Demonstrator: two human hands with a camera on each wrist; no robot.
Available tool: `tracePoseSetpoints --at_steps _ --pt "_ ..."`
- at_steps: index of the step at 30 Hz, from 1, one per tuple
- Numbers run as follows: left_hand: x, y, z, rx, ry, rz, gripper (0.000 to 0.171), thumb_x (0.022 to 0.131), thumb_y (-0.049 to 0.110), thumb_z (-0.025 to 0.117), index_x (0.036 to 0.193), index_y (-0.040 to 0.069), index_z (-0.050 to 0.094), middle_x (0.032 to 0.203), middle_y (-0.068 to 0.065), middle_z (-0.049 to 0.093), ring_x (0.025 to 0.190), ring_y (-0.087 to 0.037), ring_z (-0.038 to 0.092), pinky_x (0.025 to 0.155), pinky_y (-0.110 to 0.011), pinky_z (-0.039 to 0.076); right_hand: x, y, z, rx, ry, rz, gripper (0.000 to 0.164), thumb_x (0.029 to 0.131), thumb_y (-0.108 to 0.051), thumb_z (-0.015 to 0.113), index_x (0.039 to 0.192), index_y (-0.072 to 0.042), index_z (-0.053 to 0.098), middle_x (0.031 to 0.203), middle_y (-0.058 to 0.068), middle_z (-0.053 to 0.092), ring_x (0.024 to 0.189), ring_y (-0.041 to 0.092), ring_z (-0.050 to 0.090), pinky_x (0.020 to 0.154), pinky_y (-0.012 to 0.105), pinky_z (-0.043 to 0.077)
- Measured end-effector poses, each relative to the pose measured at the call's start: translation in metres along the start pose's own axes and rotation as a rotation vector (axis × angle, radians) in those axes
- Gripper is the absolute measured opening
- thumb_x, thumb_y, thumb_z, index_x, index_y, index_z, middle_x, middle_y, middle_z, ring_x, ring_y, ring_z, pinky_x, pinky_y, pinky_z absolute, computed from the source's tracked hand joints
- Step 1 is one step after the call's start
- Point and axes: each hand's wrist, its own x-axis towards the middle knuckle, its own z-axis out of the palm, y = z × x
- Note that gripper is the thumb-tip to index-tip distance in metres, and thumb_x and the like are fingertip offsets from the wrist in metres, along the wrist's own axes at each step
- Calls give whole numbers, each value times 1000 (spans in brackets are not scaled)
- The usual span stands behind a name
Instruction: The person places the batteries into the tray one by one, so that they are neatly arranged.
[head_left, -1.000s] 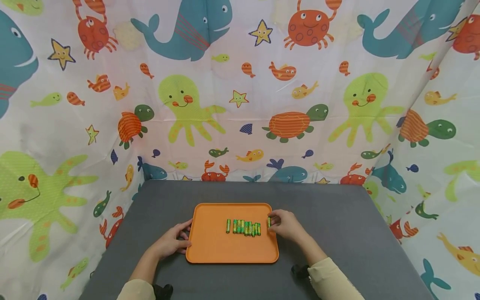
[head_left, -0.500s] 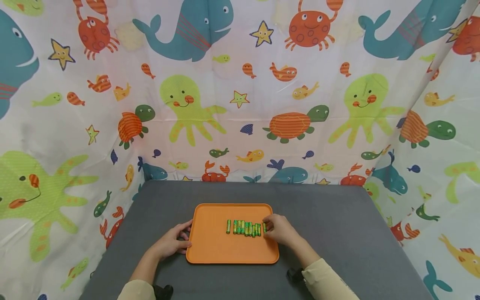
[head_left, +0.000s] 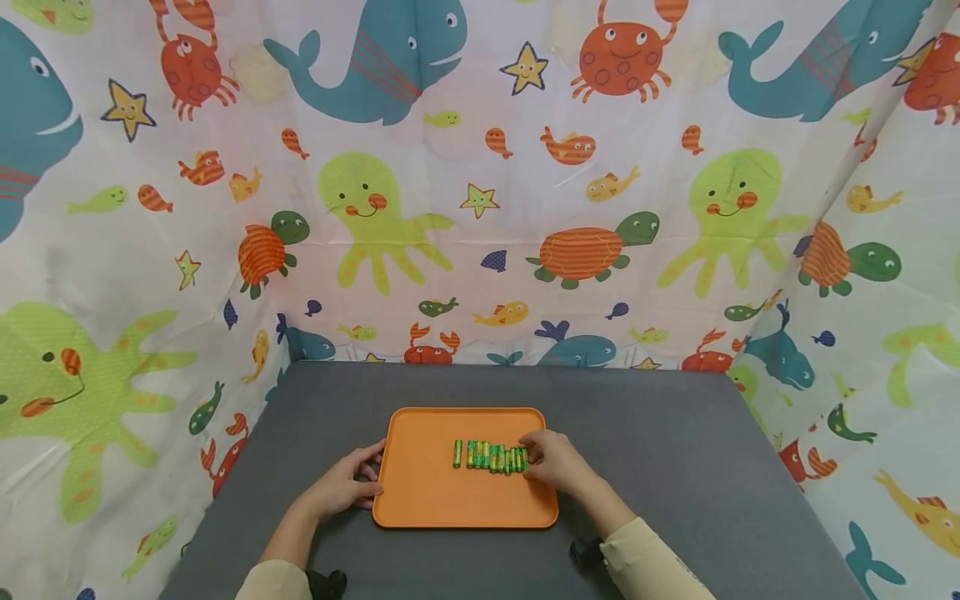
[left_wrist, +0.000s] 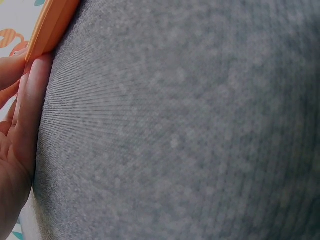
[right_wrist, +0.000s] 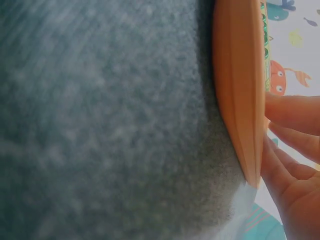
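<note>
An orange tray (head_left: 420,500) lies on the table with several green-and-yellow batteries (head_left: 491,457) standing side by side in a row on it. One battery (head_left: 457,453) sits apart at the row's left end. My left hand (head_left: 341,483) grips the tray's left edge; in the left wrist view the thumb and fingers (left_wrist: 34,95) meet the rim from both sides. At the row's right end my right hand (head_left: 558,461) pinches a battery (head_left: 525,459), which the fingers partly cover. The right wrist view shows the tray's side wall (right_wrist: 240,75) and the right fingers over its rim.
A dark grey tabletop (head_left: 645,433) surrounds the tray. Behind and beside it hangs a white curtain (head_left: 510,325) printed with sea animals. Dark wrist straps (head_left: 327,583) show near both beige sleeves (head_left: 652,562).
My right hand has moved left from the tray's right rim, bringing the pinched battery up to the right end of the row. The left hand and the tray have stayed put.
</note>
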Motion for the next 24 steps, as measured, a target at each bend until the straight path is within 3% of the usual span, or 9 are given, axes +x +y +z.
tracePoseSetpoints --at_steps 14,19,24 --pt "3 -3 -4 4 -8 24 88 89 8 76 161 15 27 134 -16 41 97 -26 53 74 -40 63 -2 3 -7 51 33 33 50 82 -4 81 129 0 64 117 14 69 94 25 70 72 32 60" --pt "2 -1 -1 52 7 29 87 90 7 75 161 14 26 132 -15 41 96 -26 53 72 -39 62 -11 1 -17 36 118 83 49 84 -7 81 130 -1 65 119 16 67 92 24 69 66 30 58" --pt "0 5 5 87 52 15 86 89 4 74 161 14 28 128 -13 43 95 -25 53 68 -39 62 -31 -1 -34 21 190 116 48 86 -13 80 131 -5 65 124 13 66 95 22 69 70 33 60"
